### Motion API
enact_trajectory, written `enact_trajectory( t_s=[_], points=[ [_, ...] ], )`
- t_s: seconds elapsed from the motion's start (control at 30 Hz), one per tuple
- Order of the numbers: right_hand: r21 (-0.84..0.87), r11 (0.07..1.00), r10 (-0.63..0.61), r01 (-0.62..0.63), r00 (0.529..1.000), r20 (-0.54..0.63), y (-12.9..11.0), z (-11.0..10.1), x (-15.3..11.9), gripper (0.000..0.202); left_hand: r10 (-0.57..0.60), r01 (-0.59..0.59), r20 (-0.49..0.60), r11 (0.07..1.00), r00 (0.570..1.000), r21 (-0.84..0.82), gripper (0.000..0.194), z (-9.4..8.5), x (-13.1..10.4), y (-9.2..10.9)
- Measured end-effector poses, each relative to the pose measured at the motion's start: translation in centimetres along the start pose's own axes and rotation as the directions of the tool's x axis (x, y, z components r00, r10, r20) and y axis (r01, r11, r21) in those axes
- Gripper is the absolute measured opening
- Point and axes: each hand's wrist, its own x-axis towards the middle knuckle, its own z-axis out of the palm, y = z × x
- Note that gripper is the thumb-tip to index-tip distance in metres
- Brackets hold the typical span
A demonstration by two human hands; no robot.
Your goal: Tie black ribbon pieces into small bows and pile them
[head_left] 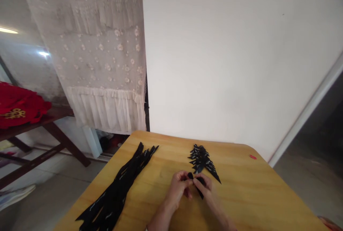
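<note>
Between my left hand (179, 185) and my right hand (205, 186) is a black ribbon strip (198, 190), one end dangling below the right fingers. Both hands are closed on it, thumbs and fingertips pinching near its upper end. Just beyond them lies a cluster of folded black ribbon pieces (199, 157) with pale markings and pointed ends. Off to the left, a long pile of black ribbon strips (118, 191) with small white marks stretches across the wooden table. My fingers partly hide the held strip, so its exact fold cannot be made out.
The wooden table (150, 195) meets a white wall panel (227, 55) at its far edge. A small red scrap (252, 157) lies near the right corner. A lace curtain (107, 52) hangs at the left, beside a dark red bench (61, 139) bearing red cloth (21, 104).
</note>
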Motion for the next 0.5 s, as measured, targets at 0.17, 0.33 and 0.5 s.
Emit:
enact_trajectory(
  t_s=[0.17, 0.33, 0.5],
  points=[
    [-0.003, 1.000, -0.020, 0.020, 1.000, -0.006, -0.37, 0.01, -0.15, 0.017, -0.004, 0.004, 0.013, 1.000, 1.000, 0.005, 0.019, -0.02, 0.04, -0.02],
    [-0.027, 1.000, -0.005, 0.004, 1.000, -0.023, -0.27, -0.09, -0.28, 0.016, 0.000, 0.000, 0.025, 1.000, 1.000, -0.005, 0.019, -0.11, 0.05, -0.09],
    [-0.043, 0.999, 0.010, -0.012, 0.998, -0.056, -0.08, -0.17, -0.36, 0.016, -0.001, 0.000, 0.023, 1.000, 1.000, 0.010, 0.023, -0.07, 0.06, -0.11]
  ],
)
